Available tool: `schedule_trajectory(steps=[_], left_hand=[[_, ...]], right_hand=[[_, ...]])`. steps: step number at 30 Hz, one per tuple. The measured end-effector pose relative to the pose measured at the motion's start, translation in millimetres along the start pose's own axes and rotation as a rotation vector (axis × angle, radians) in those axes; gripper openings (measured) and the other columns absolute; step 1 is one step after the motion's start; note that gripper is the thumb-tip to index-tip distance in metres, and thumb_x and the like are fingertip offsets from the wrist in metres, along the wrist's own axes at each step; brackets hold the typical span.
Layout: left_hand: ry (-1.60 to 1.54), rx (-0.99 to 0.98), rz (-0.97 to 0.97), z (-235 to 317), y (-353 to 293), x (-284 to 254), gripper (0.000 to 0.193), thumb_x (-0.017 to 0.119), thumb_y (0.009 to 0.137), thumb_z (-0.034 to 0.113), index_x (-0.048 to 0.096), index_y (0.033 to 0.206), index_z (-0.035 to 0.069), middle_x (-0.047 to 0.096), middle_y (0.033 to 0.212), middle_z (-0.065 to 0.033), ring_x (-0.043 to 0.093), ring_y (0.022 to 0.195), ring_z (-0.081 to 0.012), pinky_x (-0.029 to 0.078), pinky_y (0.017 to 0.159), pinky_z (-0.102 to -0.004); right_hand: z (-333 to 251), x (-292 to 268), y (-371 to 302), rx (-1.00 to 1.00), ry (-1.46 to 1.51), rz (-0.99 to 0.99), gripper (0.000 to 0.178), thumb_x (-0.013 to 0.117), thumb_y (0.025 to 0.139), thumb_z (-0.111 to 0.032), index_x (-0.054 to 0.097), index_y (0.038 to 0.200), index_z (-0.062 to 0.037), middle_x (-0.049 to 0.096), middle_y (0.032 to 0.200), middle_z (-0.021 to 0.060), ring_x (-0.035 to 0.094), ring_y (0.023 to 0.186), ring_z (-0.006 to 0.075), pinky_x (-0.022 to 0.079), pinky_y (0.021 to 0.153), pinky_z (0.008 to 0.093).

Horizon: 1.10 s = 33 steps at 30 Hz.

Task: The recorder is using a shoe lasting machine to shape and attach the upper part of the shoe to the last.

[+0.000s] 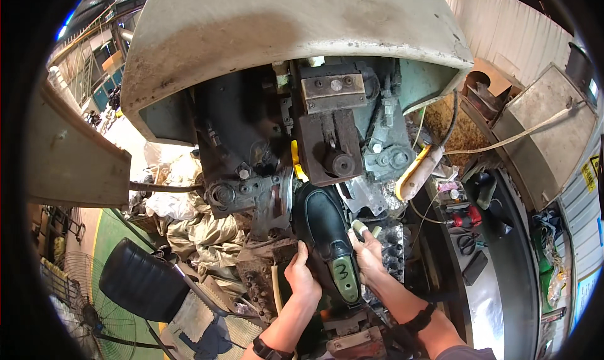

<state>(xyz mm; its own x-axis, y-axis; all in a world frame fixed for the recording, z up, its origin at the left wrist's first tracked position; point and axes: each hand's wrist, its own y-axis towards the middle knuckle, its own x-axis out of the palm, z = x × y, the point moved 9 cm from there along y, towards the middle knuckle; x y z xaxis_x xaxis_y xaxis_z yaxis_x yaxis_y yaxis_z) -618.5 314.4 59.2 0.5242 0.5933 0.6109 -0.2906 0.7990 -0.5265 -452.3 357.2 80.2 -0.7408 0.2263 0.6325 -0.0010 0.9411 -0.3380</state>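
Note:
A black leather shoe upper (319, 216) is stretched over a green shoe last (343, 278), its toe pointing away from me under the machine head (333, 140). My left hand (303, 277) grips its left side near the heel, thumb up along the edge and the other fingers mostly hidden beneath. On the opposite side my right hand (369, 254) holds the shoe by the heel, with pale coverings on its fingertips. The toe lies close to the metal jaws of the machine; whether it touches them I cannot tell.
A large pale hood (296, 20) overhangs the machine. A wooden-handled tool (418, 174) hangs at its right. The side bench (487, 309) carries scissors (469, 243) and a red tool (465, 215). On the left are a black seat (141, 277), a fan (94, 297) and crumpled cloth (201, 234).

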Motion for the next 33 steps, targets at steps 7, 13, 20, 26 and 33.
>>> schedule_trajectory(steps=[7,13,20,26,33], left_hand=[[-0.033,0.137,0.102,-20.7,28.1,-15.7,0.035,0.076,0.094,0.03,0.071,0.098,-0.004,0.072,0.096,-0.0069,0.065,0.082,-0.0163,0.052,0.077,-0.0312],[-0.068,0.115,0.051,-9.9,18.4,-1.0,0.033,0.075,0.094,0.03,0.071,0.097,-0.003,0.072,0.096,-0.0066,0.066,0.082,-0.0158,0.053,0.076,-0.0309],[0.031,-0.06,0.019,-11.9,12.9,-8.5,0.036,0.063,0.101,0.037,0.069,0.107,0.002,0.071,0.104,-0.0063,0.066,0.095,-0.0182,0.051,0.086,-0.0335],[0.004,-0.175,-0.228,-12.0,-39.8,41.0,0.043,0.048,0.105,0.042,0.064,0.119,0.005,0.069,0.113,-0.008,0.065,0.105,-0.0217,0.049,0.096,-0.0376],[0.181,0.218,-0.142,-17.4,-19.2,23.1,0.052,0.045,0.108,0.044,0.057,0.125,-0.004,0.065,0.114,-0.011,0.059,0.103,-0.0188,0.045,0.094,-0.0337]], right_hand=[[4.6,-2.7,14.6,-0.15,0.026,-0.059,0.061,0.068,0.098,-0.008,0.033,0.147,-0.0098,0.07,0.104,0.0132,0.067,0.089,0.0165,0.058,0.078,0.033],[7.6,-25.1,21.4,-0.114,0.023,0.081,0.052,0.071,0.098,-0.022,0.044,0.139,-0.0032,0.062,0.124,0.01,0.06,0.111,0.0161,0.05,0.094,0.0325],[19.0,-37.1,-4.3,0.092,-0.275,0.019,0.051,0.05,0.107,-0.041,0.052,0.138,-0.0003,0.063,0.125,0.0098,0.059,0.112,0.0179,0.046,0.098,0.0332],[25.5,8.5,-50.7,0.424,-0.121,-0.006,0.058,0.036,0.108,-0.054,0.061,0.128,-0.0054,0.069,0.106,0.0093,0.068,0.086,0.0188,0.056,0.077,0.0331],[26.3,-26.3,-27.7,0.092,-0.319,0.104,0.053,0.044,0.106,-0.049,0.062,0.125,-0.0026,0.067,0.108,0.0088,0.065,0.09,0.0166,0.053,0.081,0.0308]])
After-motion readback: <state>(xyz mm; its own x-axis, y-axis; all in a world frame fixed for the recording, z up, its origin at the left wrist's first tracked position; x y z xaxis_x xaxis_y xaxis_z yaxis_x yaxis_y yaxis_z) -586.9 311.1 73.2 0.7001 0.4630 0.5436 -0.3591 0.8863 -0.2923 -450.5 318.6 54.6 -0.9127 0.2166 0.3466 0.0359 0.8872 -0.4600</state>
